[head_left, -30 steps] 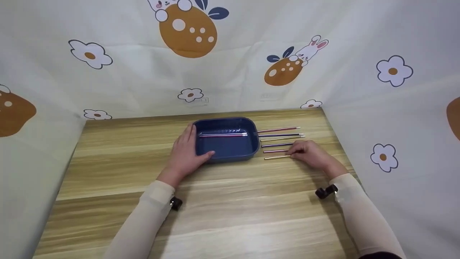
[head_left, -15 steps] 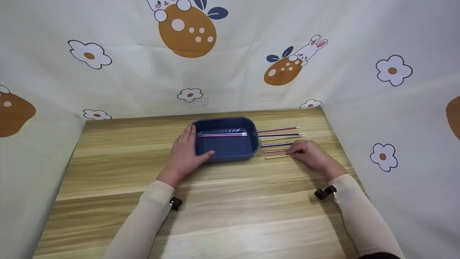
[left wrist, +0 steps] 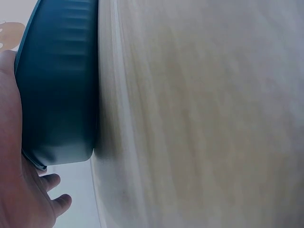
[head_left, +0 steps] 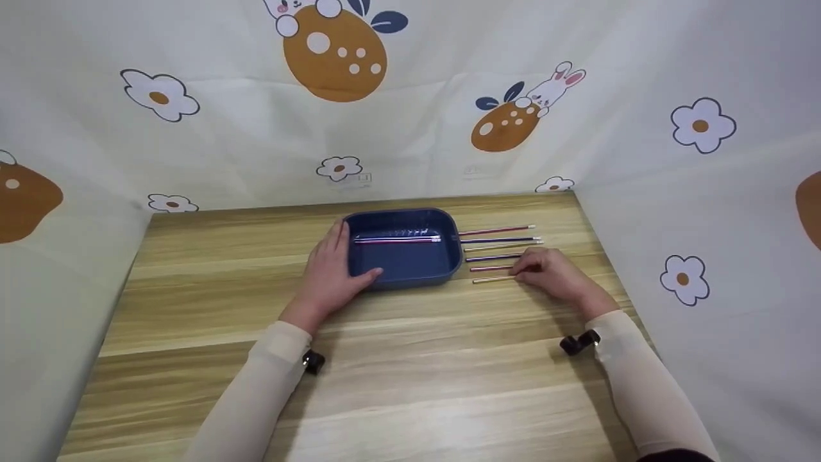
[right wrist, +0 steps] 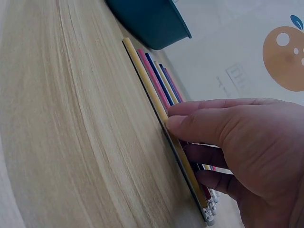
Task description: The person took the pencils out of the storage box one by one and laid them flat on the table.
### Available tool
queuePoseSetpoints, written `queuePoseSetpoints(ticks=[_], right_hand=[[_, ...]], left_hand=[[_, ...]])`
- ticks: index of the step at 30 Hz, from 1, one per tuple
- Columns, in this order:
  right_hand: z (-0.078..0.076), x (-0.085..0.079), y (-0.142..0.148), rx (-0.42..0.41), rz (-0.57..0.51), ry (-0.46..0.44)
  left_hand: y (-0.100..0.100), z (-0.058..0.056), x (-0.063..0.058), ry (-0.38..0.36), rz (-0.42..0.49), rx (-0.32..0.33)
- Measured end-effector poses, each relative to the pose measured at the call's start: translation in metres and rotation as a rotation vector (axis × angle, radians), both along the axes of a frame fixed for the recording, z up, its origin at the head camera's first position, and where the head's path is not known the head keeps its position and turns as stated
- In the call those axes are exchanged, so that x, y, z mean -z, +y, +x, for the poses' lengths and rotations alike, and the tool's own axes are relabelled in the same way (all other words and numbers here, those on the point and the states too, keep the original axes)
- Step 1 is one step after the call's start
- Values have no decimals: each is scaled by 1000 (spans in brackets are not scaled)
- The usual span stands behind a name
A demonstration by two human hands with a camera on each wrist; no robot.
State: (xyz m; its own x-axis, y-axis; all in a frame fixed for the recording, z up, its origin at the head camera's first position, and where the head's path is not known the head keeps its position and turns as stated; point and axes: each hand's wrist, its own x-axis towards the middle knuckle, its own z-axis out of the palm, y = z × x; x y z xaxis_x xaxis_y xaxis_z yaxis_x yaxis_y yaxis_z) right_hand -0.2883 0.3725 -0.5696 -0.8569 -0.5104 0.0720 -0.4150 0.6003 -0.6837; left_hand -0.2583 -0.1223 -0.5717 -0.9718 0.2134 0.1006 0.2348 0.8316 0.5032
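A deep blue plastic box (head_left: 404,283) sits on the table with a few pencils (head_left: 397,240) lying side by side in it. My left hand (head_left: 329,273) grips the box at its left end, thumb over the near rim and fingers along the outer wall. To the right of the box, several unsharpened pencils with eraser ends lie in a row. My right hand (head_left: 551,274) pinches the nearest one, a yellow pencil (right wrist: 146,80), around its middle; the right wrist view shows the thumb on its near side. Behind it lie a pink pencil (right wrist: 155,78) and a blue pencil (right wrist: 160,78).
The wood-grain table (head_left: 397,372) runs back to a printed cloth (head_left: 436,122) that hangs behind it and along both sides. The pencils' left ends lie close to the box's right wall.
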Motion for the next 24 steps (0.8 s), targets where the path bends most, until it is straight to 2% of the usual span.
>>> queuePoseSetpoints(ticks=[9, 13, 19, 24], right_hand=[[0, -7, -16, 75, -41, -57], [-3, -14, -32, 95, -95, -39], [-14, -27, -64, 40, -217, -29], [-23, -40, -100, -27, -230, -33]], left_hand=[[0, 0, -2, -8, 2, 2], [0, 0, -2, -3, -6, 3], [0, 0, -1, 6, -3, 10], [0, 0, -1, 8, -5, 9]])
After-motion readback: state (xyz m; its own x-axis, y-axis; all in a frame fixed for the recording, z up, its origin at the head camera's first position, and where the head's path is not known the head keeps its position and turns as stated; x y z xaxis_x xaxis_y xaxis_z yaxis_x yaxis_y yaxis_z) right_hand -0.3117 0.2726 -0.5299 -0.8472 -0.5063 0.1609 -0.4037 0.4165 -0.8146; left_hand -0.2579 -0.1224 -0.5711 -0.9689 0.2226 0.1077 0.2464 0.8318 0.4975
